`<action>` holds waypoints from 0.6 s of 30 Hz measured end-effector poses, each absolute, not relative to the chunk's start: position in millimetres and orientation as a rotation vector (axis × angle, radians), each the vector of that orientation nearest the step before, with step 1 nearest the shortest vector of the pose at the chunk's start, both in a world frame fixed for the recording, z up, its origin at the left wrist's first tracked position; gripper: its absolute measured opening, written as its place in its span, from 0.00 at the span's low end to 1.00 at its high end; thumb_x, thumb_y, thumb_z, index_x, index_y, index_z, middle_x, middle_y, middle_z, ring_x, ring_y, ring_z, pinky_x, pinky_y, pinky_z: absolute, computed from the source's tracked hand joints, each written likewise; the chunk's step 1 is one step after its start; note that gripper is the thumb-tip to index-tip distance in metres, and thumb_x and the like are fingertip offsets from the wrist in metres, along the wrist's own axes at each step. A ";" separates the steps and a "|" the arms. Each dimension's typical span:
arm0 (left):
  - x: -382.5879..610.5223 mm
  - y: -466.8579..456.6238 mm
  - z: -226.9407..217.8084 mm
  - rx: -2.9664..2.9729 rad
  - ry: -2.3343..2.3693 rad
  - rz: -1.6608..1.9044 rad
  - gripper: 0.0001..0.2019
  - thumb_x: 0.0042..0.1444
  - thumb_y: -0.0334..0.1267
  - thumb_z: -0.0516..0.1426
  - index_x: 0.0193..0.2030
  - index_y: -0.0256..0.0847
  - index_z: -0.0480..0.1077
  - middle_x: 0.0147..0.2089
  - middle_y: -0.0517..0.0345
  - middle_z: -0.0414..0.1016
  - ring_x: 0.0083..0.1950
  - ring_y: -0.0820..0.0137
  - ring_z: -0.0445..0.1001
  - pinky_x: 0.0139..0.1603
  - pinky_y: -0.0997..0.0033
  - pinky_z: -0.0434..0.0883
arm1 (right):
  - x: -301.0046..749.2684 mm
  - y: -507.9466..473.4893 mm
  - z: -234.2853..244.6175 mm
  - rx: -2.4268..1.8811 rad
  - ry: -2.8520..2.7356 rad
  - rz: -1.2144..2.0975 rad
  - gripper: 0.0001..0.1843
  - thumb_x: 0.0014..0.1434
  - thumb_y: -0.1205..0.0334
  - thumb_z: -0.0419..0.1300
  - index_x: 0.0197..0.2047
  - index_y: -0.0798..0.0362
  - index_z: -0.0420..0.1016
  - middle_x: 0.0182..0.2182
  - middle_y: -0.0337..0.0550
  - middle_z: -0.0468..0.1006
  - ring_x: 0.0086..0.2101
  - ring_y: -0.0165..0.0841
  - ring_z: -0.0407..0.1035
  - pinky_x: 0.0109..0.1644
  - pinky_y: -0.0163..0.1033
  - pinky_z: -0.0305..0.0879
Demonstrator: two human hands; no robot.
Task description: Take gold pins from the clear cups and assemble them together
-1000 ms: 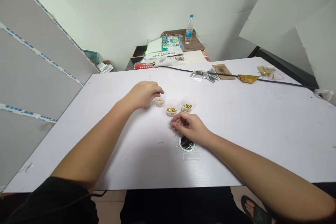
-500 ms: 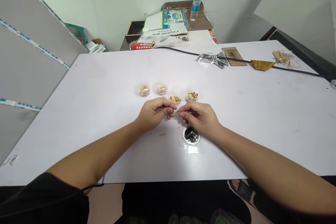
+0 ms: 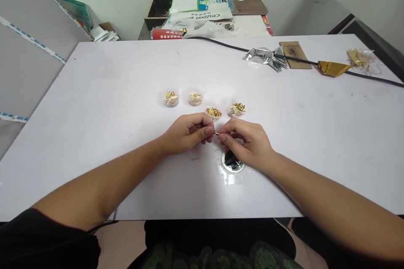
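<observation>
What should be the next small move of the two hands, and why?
Probably the right hand should push gently toward the left hand, along the small golden piece: both hands are pinched close together, and it shows between them. Whether it is one part or two is too small to tell.

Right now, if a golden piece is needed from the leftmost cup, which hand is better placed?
Probably the left hand: it is nearer the leftmost cup, while the right hand is near the rightmost cup. Both appear to pinch a small golden piece.
</observation>
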State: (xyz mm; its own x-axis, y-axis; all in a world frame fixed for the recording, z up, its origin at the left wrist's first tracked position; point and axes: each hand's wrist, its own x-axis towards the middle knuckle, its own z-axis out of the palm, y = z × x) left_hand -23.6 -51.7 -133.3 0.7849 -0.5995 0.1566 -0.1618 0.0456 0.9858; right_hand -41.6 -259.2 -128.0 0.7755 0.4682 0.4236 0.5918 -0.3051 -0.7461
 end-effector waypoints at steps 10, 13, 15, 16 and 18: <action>-23.5 -53.0 -136.8 1.480 -0.675 -0.360 0.07 0.62 0.35 0.58 0.38 0.33 0.66 0.33 0.56 0.69 0.32 0.78 0.69 0.32 0.80 0.70 | -41.0 -259.5 -129.2 -1.864 -0.814 -0.117 0.03 0.63 0.67 0.58 0.36 0.55 0.71 0.29 0.41 0.72 0.27 0.25 0.66 0.27 0.31 0.65; -22.8 -53.6 -137.6 1.460 -0.682 -0.330 0.05 0.62 0.34 0.58 0.39 0.33 0.66 0.34 0.55 0.70 0.33 0.78 0.70 0.34 0.79 0.72 | -41.8 -258.8 -128.0 -1.786 -0.779 -0.050 0.03 0.64 0.67 0.58 0.37 0.55 0.72 0.33 0.44 0.75 0.30 0.26 0.69 0.28 0.32 0.68; -22.1 -53.3 -137.8 1.447 -0.673 -0.322 0.05 0.62 0.34 0.57 0.38 0.33 0.66 0.35 0.54 0.71 0.34 0.77 0.72 0.36 0.78 0.73 | -42.6 -258.1 -127.0 -1.748 -0.731 0.001 0.04 0.64 0.67 0.58 0.37 0.55 0.72 0.34 0.45 0.76 0.29 0.26 0.71 0.28 0.32 0.69; -21.6 -52.9 -138.0 1.442 -0.659 -0.335 0.06 0.62 0.34 0.57 0.38 0.33 0.66 0.35 0.54 0.71 0.35 0.77 0.72 0.36 0.78 0.73 | -43.0 -257.7 -126.7 -1.741 -0.708 0.015 0.04 0.64 0.66 0.58 0.36 0.55 0.72 0.34 0.45 0.77 0.29 0.27 0.71 0.28 0.32 0.69; -20.4 -51.8 -138.4 1.437 -0.612 -0.369 0.07 0.62 0.35 0.58 0.38 0.33 0.67 0.35 0.53 0.72 0.35 0.76 0.73 0.37 0.77 0.74 | -43.5 -257.2 -126.6 -1.741 -0.684 0.007 0.05 0.64 0.66 0.58 0.36 0.55 0.72 0.34 0.46 0.77 0.31 0.28 0.73 0.28 0.33 0.70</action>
